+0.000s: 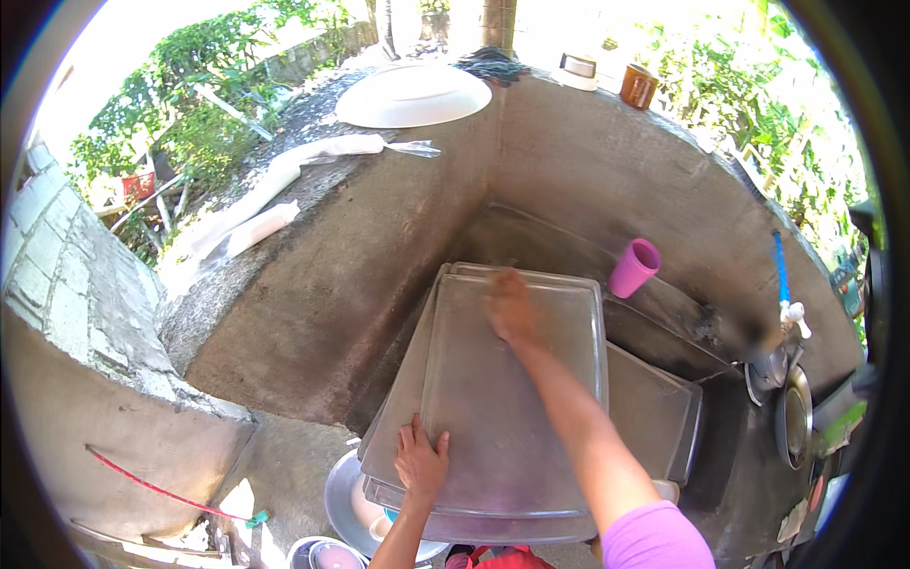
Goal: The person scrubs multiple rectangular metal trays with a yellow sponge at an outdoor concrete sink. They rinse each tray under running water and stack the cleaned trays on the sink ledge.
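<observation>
A stack of flat metal baking trays point(498, 427) lies before me, the upper ones turned at slightly different angles. Near the lower left edge of the top tray rests my left hand point(422, 459), fingers spread and holding nothing. My right hand point(510, 306) is on the far part of the top tray, blurred, its fingers curled down; whether something is under it cannot be made out. More trays point(650, 412) lie lower at the right, partly hidden by the stack.
A pink plastic cup point(635, 268) stands on the ledge beyond the trays. A tap point(795, 316) and pans point(794, 416) are at the right. Metal basins point(345, 491) sit below left. A white basin point(414, 96) and plastic bags point(284, 174) lie on the concrete wall.
</observation>
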Demonstrator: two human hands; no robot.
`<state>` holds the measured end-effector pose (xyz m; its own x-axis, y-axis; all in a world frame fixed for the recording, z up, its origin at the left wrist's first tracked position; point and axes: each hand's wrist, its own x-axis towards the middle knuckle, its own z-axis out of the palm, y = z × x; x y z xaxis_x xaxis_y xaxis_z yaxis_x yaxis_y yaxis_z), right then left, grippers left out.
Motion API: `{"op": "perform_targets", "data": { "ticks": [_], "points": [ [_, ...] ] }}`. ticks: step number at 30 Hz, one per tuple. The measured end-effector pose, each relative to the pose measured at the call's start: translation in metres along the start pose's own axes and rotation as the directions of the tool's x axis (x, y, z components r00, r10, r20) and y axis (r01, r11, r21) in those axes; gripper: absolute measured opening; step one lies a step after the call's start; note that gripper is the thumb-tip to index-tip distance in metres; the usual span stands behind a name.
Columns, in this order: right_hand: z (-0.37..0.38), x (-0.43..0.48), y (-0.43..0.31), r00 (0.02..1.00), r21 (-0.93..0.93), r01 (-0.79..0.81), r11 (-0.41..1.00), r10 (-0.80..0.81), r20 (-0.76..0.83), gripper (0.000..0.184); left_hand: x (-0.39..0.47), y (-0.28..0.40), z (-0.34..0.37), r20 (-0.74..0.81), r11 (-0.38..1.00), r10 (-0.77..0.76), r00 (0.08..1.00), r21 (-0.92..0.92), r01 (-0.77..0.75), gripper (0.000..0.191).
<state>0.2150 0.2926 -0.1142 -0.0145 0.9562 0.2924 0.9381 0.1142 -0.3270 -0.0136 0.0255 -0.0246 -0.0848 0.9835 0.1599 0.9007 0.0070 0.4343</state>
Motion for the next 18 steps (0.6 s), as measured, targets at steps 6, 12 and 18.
{"op": "perform_targets", "data": {
  "ticks": [6, 12, 18],
  "points": [
    [-0.054, -0.072, -0.136, 0.9, 0.13, 0.435, 0.891, -0.431, -0.058, 0.054, -0.001, -0.004, 0.003, -0.005, 0.993, -0.066, 0.998, -0.097, 0.065, 0.049],
    [-0.089, -0.15, -0.101, 0.995, 0.13, -0.027, 0.991, 0.014, 0.099, 0.056, -0.002, -0.025, 0.011, -0.084, 0.791, -0.311, 0.947, -0.575, 0.209, 0.039],
    [-0.108, -0.233, -0.188, 0.91, 0.185, 0.296, 0.937, -0.335, 0.243, 0.041, -0.002, -0.024, 0.011, -0.27, 0.864, -0.206, 0.941, -0.501, 0.045, 0.034]
  ]
}}
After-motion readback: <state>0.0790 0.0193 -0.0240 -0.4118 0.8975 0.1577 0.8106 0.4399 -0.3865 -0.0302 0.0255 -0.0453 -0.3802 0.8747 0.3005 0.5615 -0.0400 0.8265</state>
